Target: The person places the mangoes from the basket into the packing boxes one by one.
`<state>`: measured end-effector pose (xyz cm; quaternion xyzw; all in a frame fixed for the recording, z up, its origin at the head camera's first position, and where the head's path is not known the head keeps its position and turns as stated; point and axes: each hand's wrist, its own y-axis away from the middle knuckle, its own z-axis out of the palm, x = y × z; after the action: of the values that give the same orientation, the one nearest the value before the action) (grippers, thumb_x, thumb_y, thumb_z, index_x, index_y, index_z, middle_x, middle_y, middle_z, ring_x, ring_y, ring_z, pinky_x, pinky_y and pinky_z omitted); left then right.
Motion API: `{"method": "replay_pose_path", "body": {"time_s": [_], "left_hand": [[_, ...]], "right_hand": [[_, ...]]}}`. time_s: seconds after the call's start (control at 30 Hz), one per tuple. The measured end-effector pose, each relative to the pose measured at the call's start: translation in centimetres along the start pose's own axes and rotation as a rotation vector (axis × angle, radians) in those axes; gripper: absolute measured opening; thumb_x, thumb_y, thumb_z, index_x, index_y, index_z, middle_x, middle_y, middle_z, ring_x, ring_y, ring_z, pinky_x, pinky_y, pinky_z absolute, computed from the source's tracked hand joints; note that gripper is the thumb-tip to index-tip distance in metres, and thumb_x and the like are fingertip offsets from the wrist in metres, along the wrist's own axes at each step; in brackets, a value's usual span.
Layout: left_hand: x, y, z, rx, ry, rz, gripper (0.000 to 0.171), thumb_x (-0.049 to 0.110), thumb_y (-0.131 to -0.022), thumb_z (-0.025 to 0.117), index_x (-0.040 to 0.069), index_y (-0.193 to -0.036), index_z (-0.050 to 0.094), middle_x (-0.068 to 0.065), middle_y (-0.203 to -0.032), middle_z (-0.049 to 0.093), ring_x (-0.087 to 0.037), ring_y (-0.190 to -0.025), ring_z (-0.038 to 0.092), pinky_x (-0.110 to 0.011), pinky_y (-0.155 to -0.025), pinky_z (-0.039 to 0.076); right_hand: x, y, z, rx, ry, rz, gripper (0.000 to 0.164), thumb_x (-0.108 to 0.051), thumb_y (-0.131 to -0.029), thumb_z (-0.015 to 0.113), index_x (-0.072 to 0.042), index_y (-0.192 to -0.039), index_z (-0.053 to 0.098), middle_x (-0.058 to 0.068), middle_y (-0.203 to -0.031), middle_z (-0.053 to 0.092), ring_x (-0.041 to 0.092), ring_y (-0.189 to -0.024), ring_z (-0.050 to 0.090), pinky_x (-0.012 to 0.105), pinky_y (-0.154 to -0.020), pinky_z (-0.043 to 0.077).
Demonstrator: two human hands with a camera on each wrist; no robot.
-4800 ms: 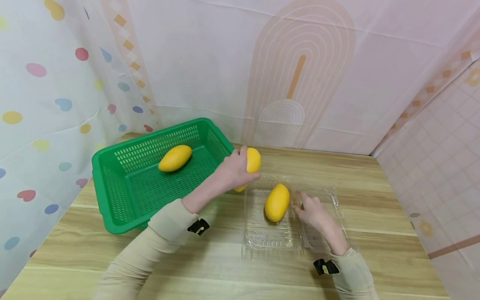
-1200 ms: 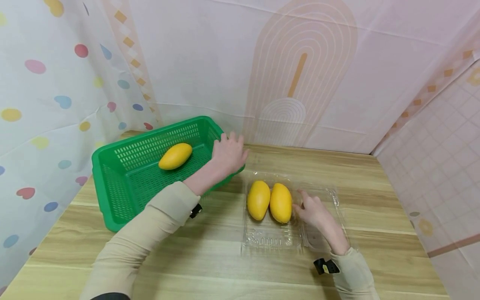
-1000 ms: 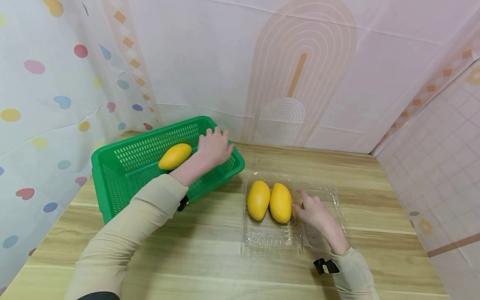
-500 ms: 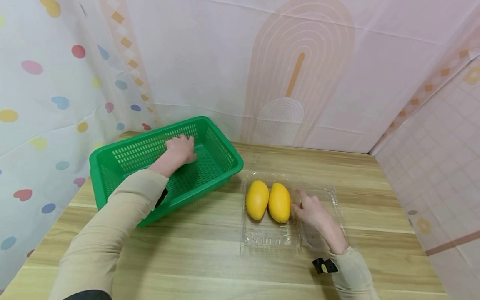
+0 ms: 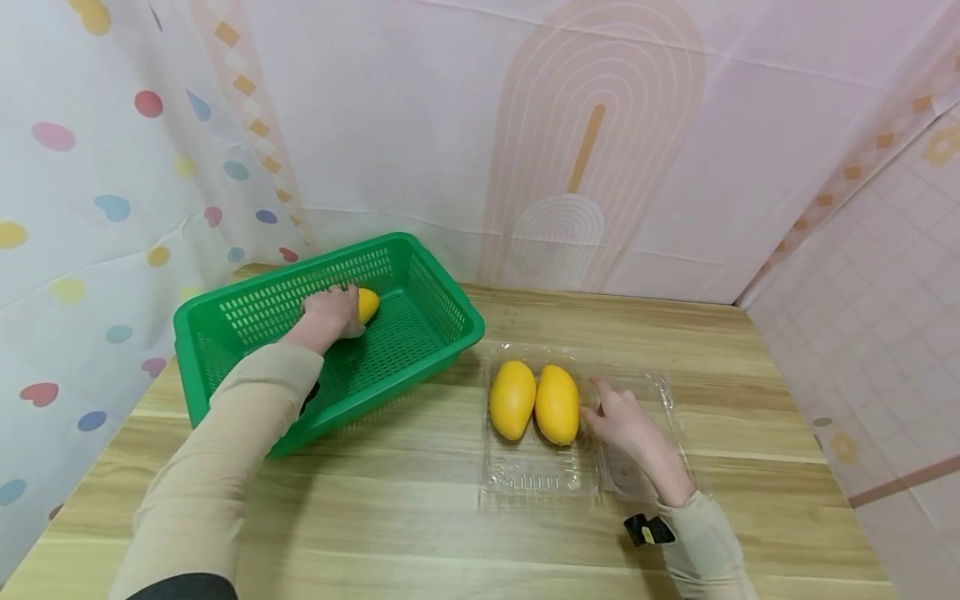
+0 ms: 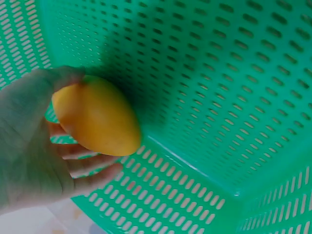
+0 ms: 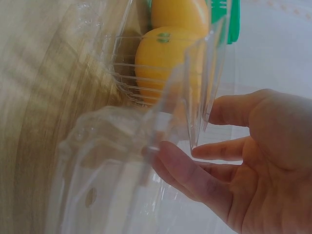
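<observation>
In the left half of the head view, the left hand [image 5: 330,315] is inside a green plastic basket [image 5: 408,367]. It grips a yellow mango [image 6: 105,117], thumb on one side and fingers curled behind, as the left wrist view shows. Two more mangoes, a left one [image 5: 513,400] and a right one [image 5: 557,405], lie side by side in one half of an opened clear plastic clamshell container [image 5: 534,483]. At the fold between the halves, the right hand [image 5: 626,423] holds the clear walls [image 7: 195,97] between thumb and fingers.
The container's other clear half [image 5: 630,479] lies flat on the wooden table [image 5: 420,533], under the right hand. Patterned cloth [image 5: 420,125] hangs behind and at both sides. The basket's right end stands near the container's left edge.
The left hand placed a mango beside the other in the container, then moved left into the basket and took hold of the mango there. The right hand has stayed in place.
</observation>
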<state>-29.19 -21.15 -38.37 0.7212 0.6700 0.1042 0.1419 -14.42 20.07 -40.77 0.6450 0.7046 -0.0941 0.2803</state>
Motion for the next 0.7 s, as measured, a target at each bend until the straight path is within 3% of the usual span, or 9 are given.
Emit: {"method": "replay_pose_path", "body": {"time_s": [0.2,0.33,0.5,0.7], "left_hand": [[-1.1,-0.7,0.7,0.011,0.07,0.062,0.082,0.031,-0.089,0.059,-0.009,-0.146,0.015,-0.042,-0.135,0.03,-0.055,-0.114,0.047,-0.06,-0.093,0.043],[-1.6,-1.2,1.1,-0.014,0.14,0.071,0.088,0.033,-0.087,0.063,-0.007,-0.146,0.01,-0.044,-0.137,0.024,-0.056,-0.111,0.047,-0.06,-0.09,0.044],[-1.7,-1.4,1.5,-0.067,0.208,0.083,0.092,0.034,-0.085,0.066,-0.003,-0.145,0.006,-0.042,-0.136,0.031,-0.052,-0.107,0.051,-0.058,-0.087,0.045],[-1.5,-1.1,1.7,-0.059,0.212,0.115,0.086,0.03,-0.087,0.064,-0.002,-0.146,0.01,-0.039,-0.133,0.036,-0.052,-0.111,0.049,-0.059,-0.09,0.043]], "right_hand": [[-0.1,0.0,-0.1,0.004,0.004,-0.003,0.062,-0.015,-0.093,0.056,0.007,-0.144,0.028,0.014,-0.08,0.065,0.014,-0.054,0.051,0.026,-0.048,0.043],[-0.1,0.0,0.0,0.008,0.009,-0.002,0.061,-0.015,-0.093,0.057,0.006,-0.143,0.029,0.015,-0.081,0.066,0.014,-0.055,0.053,0.026,-0.048,0.044],[-0.1,0.0,0.0,0.011,0.014,0.0,0.061,-0.015,-0.093,0.057,0.006,-0.143,0.03,0.016,-0.081,0.066,0.014,-0.055,0.053,0.026,-0.048,0.044],[-0.1,0.0,0.0,0.012,0.012,-0.002,0.061,-0.015,-0.093,0.057,0.006,-0.143,0.03,0.017,-0.083,0.067,0.014,-0.055,0.054,0.026,-0.048,0.045]]}}
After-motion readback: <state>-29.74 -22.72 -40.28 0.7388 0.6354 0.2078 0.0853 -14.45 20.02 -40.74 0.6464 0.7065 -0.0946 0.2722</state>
